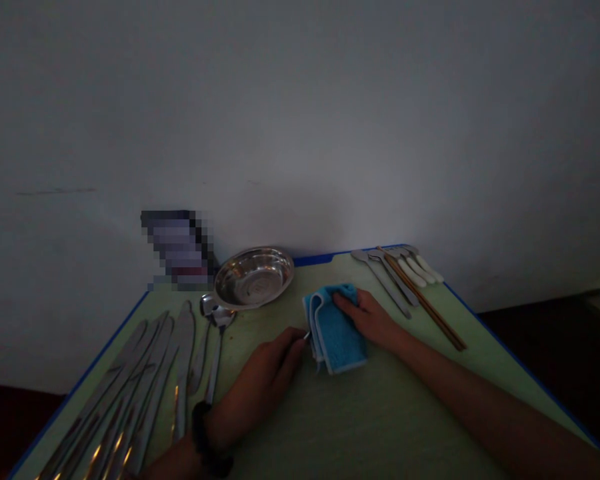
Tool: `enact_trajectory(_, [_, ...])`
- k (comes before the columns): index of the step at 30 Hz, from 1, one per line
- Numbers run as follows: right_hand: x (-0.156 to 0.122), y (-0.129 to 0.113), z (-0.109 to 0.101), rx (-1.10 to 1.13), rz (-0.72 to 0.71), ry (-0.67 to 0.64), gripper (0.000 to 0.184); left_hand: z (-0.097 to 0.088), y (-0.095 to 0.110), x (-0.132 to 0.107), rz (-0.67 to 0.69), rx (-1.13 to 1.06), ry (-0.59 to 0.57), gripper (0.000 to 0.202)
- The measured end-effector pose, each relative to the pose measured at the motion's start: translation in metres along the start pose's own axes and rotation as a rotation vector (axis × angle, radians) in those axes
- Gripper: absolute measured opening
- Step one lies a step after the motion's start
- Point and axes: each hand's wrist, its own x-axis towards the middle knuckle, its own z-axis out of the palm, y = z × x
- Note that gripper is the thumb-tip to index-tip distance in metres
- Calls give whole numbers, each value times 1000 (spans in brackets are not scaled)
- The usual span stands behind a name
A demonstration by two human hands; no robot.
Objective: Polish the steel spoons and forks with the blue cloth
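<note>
My right hand (367, 318) grips a folded blue cloth (343, 340) with pale edging, thumb on top. To its left, my left hand (275, 363) is closed in a pinch on a thin metal utensil (307, 335). Only a short bright bit of that utensil shows between the fingertips and the cloth. Its other end is hidden in the cloth's folds, so its kind cannot be made out. Both hands are above the middle of the green table (370, 420).
Several table knives (145, 373) lie at the left, beside metal spoons (217, 333). A steel bowl (254, 280) stands near the wall, next to a blurred-out propped device (180, 247). Chopsticks (425, 300), metal cutlery (385, 283) and white-handled utensils (417, 270) lie at the back right.
</note>
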Motion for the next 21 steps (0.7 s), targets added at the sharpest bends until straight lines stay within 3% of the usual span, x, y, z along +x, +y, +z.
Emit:
enact_trajectory(4, [0,-1,-2,47,-3,-27,22,-1,0,1,-23,-4,26,27])
enact_trajectory(11, [1,-1,-12,99,89,-238,23,-1,-2,1,-65,-39,124,27])
enact_trajectory(17, [-1,-2,-12,128,120,-236,14,5,-7,-2,-17,18,299,15])
enact_trajectory(21, [-4,-6,-11,128,125,-232,21,5,-8,-3,7,59,294,15])
